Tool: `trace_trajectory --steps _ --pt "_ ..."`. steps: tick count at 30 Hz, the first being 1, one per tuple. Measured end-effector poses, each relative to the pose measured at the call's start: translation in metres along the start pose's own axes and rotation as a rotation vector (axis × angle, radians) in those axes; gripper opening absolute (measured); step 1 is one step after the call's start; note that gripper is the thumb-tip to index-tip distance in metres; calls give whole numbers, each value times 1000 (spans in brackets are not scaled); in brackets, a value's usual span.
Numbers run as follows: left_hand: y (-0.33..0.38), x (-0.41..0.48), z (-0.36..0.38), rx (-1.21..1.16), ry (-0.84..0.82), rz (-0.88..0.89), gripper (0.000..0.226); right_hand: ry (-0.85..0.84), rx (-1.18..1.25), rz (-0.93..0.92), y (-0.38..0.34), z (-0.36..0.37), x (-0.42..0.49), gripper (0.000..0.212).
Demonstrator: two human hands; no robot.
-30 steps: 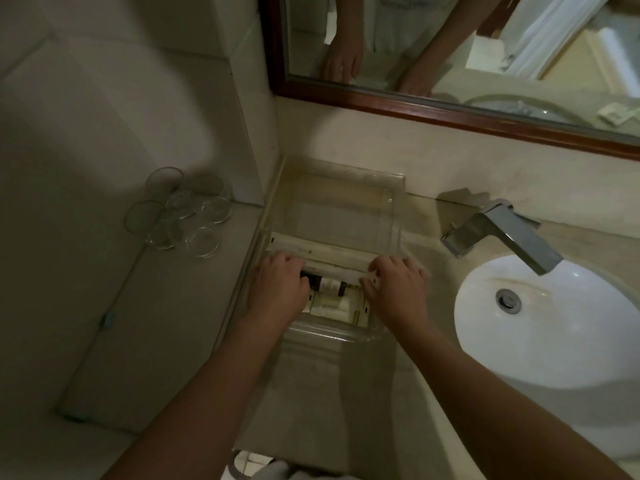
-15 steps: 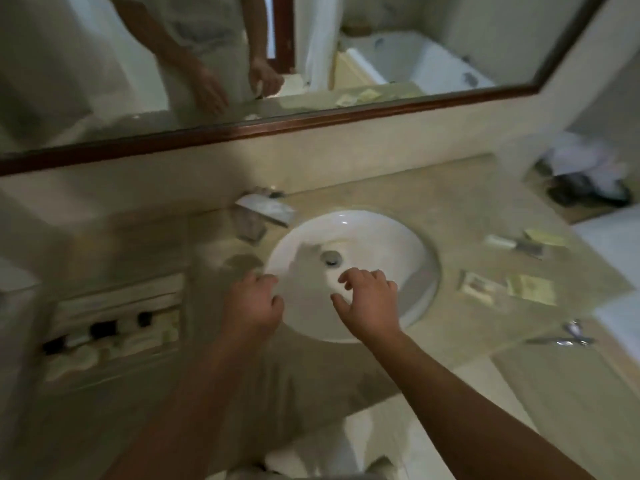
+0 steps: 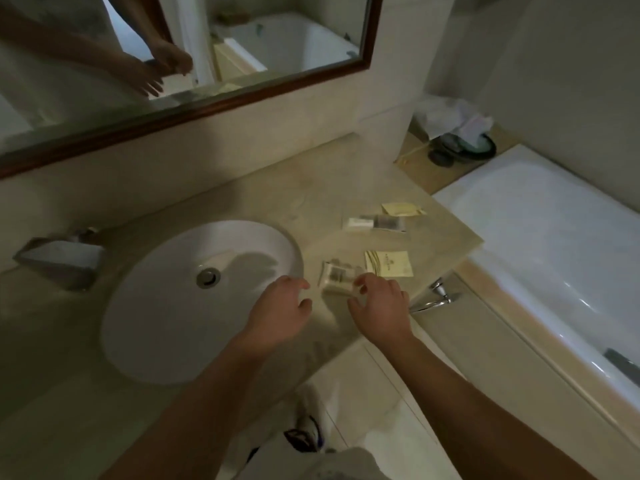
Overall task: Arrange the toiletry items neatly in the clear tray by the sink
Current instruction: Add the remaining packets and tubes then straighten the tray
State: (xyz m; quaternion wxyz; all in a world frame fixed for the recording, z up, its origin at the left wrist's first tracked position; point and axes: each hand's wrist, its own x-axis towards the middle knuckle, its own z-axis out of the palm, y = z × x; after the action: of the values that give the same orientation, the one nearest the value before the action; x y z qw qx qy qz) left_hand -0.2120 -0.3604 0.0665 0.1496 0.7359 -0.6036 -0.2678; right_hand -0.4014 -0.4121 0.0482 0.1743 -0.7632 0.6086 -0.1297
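Note:
Several toiletry packets lie on the beige counter (image 3: pixel 311 188) to the right of the sink. A clear packet (image 3: pixel 336 276) is nearest me, with a pale yellow sachet (image 3: pixel 389 263) beside it. Farther back are a clear packet with a white item (image 3: pixel 375 223) and another yellow sachet (image 3: pixel 401 208). My right hand (image 3: pixel 381 303) hovers at the nearest clear packet, fingers loosely bent, fingertips at its right edge, gripping nothing. My left hand (image 3: pixel 280 306) hangs over the sink's right rim, loosely curled and holding nothing. The clear tray is out of view.
A round white sink (image 3: pixel 166 323) fills the left middle, with a metal faucet (image 3: pixel 59 261) behind it. A framed mirror (image 3: pixel 207 102) runs along the wall. A white bathtub (image 3: pixel 554 254) lies to the right, a chrome handle (image 3: pixel 434 297) at the counter's corner, a bin (image 3: pixel 460 140) beyond.
My view swung right from the tray to the sink and then to the counter's right end. Both hands left the tray and moved right, reaching the loose packets.

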Motion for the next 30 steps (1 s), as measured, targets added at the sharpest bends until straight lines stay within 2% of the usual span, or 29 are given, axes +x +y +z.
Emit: trace_trajectory --steps 4,7,11,14,19,23,28,30 --pt "7 47 15 -9 -71 15 33 -22 -36 26 23 -1 27 31" --pt "17 86 21 -30 -120 0 19 -57 -71 80 42 -4 53 32" --pt "21 122 38 1 -135 11 42 -72 -92 116 61 -8 93 32" --pt "23 129 45 0 -132 -33 47 -121 -86 95 67 -9 114 33" --pt "26 137 61 84 -103 -77 44 -116 -29 8 83 -4 148 30" --pt "43 138 62 93 -93 -216 49 -195 -80 -171 96 -7 170 28" --pt "61 141 72 139 -28 -329 56 -433 -173 -311 108 -15 174 51" --pt "71 144 77 159 -20 -356 58 -480 -198 -364 116 -15 171 52"
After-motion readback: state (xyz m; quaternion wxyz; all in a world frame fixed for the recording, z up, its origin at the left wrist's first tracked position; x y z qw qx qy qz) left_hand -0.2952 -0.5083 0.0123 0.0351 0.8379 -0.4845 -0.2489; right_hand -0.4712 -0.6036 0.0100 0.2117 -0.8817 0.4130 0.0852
